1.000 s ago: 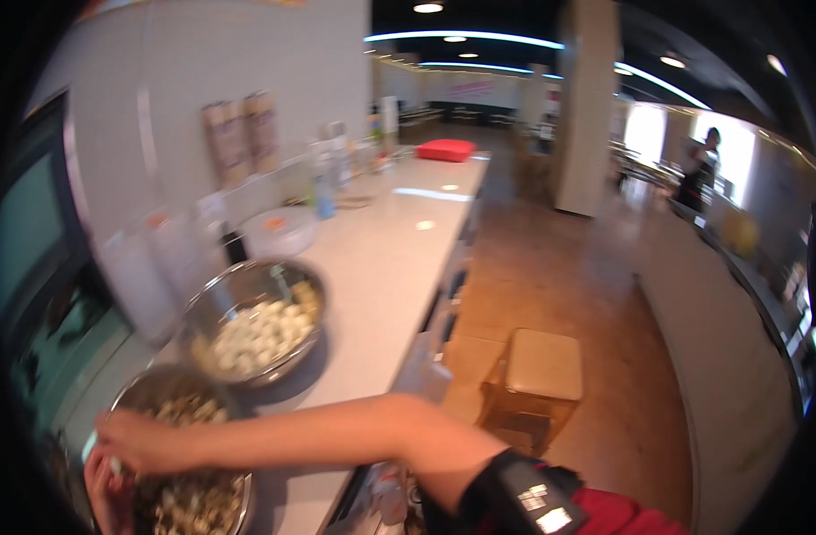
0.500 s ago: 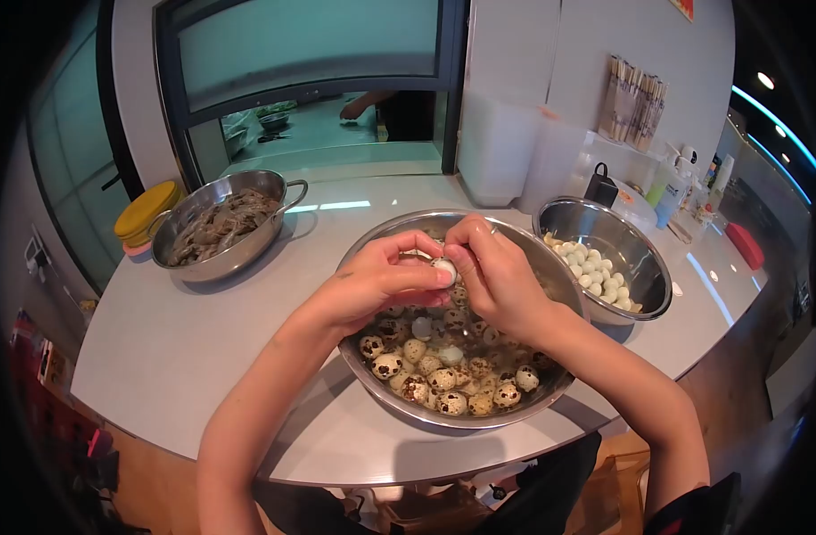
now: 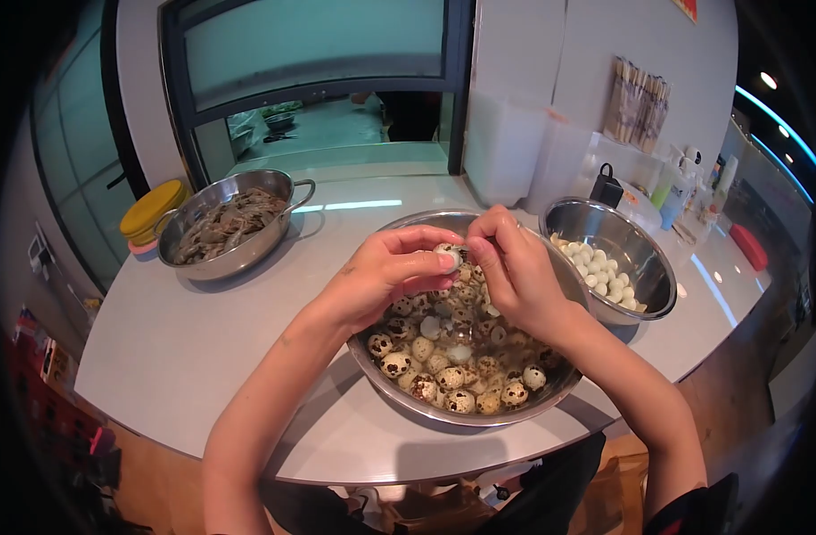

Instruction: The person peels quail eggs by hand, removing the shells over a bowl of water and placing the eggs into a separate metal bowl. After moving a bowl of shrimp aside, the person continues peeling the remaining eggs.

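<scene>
Between the thumb and fingers of my left hand (image 3: 372, 272) is a quail egg (image 3: 448, 258), partly bare white with speckled shell still on it. Close on its right, my right hand (image 3: 525, 276) has thumb and forefinger pinched together; whatever they hold is too small to make out. Both hands are above a large steel bowl (image 3: 385, 390) of water. Many speckled quail eggs (image 3: 459, 401) lie in it, among loose shell bits (image 3: 459, 354). To the right, a smaller steel bowl (image 3: 662, 283) contains peeled white eggs (image 3: 598, 267).
A two-handled steel pan (image 3: 247, 261) of raw shrimp (image 3: 231, 223) stands back left beside a yellow-lidded tub (image 3: 152, 212). Behind the bowls are a pale plastic bin (image 3: 506, 147), a black box-shaped object (image 3: 606, 189) and several bottles (image 3: 675, 196). A hatch window (image 3: 319, 53) opens at the back.
My right hand has shifted slightly right, away from the egg, and more of the egg shows. The view has moved a little. Beyond the hatch, another person's hand has pulled back.
</scene>
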`<state>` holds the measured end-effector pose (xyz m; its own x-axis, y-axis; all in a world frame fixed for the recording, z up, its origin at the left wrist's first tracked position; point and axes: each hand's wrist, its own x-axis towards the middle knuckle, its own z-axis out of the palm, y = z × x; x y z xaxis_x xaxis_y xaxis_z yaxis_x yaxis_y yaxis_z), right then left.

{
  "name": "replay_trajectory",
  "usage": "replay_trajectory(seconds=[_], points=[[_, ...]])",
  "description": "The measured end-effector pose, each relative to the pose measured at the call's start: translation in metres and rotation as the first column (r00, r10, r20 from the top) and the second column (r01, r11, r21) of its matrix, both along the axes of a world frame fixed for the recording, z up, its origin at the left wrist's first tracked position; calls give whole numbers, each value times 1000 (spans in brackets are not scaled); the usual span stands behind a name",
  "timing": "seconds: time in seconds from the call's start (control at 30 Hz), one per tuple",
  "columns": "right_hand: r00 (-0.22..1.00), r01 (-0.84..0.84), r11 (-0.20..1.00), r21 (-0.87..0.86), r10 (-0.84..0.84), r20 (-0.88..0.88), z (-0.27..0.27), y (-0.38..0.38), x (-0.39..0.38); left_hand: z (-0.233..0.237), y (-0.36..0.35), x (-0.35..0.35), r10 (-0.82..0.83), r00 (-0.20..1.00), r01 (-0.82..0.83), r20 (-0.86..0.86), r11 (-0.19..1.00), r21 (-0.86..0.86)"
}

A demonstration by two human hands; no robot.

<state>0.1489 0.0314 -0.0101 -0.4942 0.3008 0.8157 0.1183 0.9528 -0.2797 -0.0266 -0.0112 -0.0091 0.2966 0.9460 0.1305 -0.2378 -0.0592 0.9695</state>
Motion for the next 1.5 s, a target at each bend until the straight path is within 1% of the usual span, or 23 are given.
replay_trajectory(seconds=[0.03, 0.1, 0.23, 0.3, 0.43, 0.5, 0.53, 0.6, 0.67, 0.73, 0.77, 0.83, 0.87, 0.93, 1.07, 1.13, 1.27, 1.33, 1.37, 1.4, 1.43, 1.47, 1.5], points=[[1000, 7, 1000, -3, -7, -3, 0, -1, 1, 0, 0, 0, -7, 1000, 7, -3, 1000, -3], [999, 34, 994, -108, -38, -39, 2, -2, 3, 0, 0, 0, -16, 1000, 17, -27, 1000, 26], [994, 48, 992, -114, -58, -91, 1, 3, 5, 2, -2, 0, -31, 997, 34, -70, 999, 36], [990, 40, 981, -189, -65, -128, 2, 2, 5, 4, -4, 2, 12, 999, -10, -47, 999, 39], [980, 15, 979, -202, -54, -192, 3, 4, 9, -3, 2, -1, 82, 995, -77, -53, 992, 98], [972, 103, 972, -210, -143, -186, 3, 8, 11, -1, 2, -2, 64, 988, -46, -138, 990, 130], [972, 103, 972, -210, -143, -187, 3, 8, 11, 0, 0, -1, 64, 988, -46, -138, 990, 130], [988, 152, 988, -37, -152, -16, 3, 9, 9, 4, -4, 4, 79, 992, -65, -94, 988, 137], [991, 119, 992, -38, -121, -50, 5, 6, 8, 4, -4, 5, 59, 996, -51, -67, 991, 123], [999, 47, 999, 2, -47, -12, 9, 2, 9, 3, -3, 3, 40, 998, -36, -39, 993, 112], [999, 51, 999, 2, -51, -12, 10, 1, 10, 2, -2, 2, 36, 998, -30, -53, 993, 113], [999, -38, 999, 25, 38, 4, 10, 1, 9, 1, -1, 0, 30, 997, -22, -67, 994, 112], [999, -36, 999, 24, 36, 5, 10, -1, 10, 0, -1, -1, 25, 997, -16, -72, 992, 123], [993, -109, 990, -94, 114, 41, 11, -5, 10, 1, -2, -1, 22, 997, -11, -77, 991, 134], [995, -87, 996, -33, 89, 54, 7, 1, 10, 2, -4, 0, 25, 993, -12, -112, 994, 111], [998, -41, 999, 31, 39, 44, 6, 2, 8, 2, -3, -1, 25, 993, -14, -114, 995, 97], [999, -31, 999, 40, 29, 30, 4, 2, 7, 1, -2, 0, -5, 995, 13, -98, 997, 76], [993, 118, 991, 55, -116, -38, 5, 2, 9, 1, -1, -1, -1, 997, 7, -73, 997, 74], [977, 214, 976, -43, -214, -4, 12, -3, 11, 3, 0, 0, 25, 999, -23, -44, 998, 64], [976, 215, 975, -47, -216, -3, 7, 1, 13, 3, 0, 0, 52, 999, -51, -15, 997, 53], [944, 269, 963, -37, -255, 210, 0, 7, 14, 1, 1, -1, 83, 996, -79, -39, 993, 83], [866, 317, 948, -14, -284, 412, -4, 11, 16, 0, 3, -1, 83, 996, -79, -38, 993, 82], [673, 374, 922, -100, -196, 713, -6, 13, 18, -2, 4, -2, 96, 995, -92, -35, 992, 87]])
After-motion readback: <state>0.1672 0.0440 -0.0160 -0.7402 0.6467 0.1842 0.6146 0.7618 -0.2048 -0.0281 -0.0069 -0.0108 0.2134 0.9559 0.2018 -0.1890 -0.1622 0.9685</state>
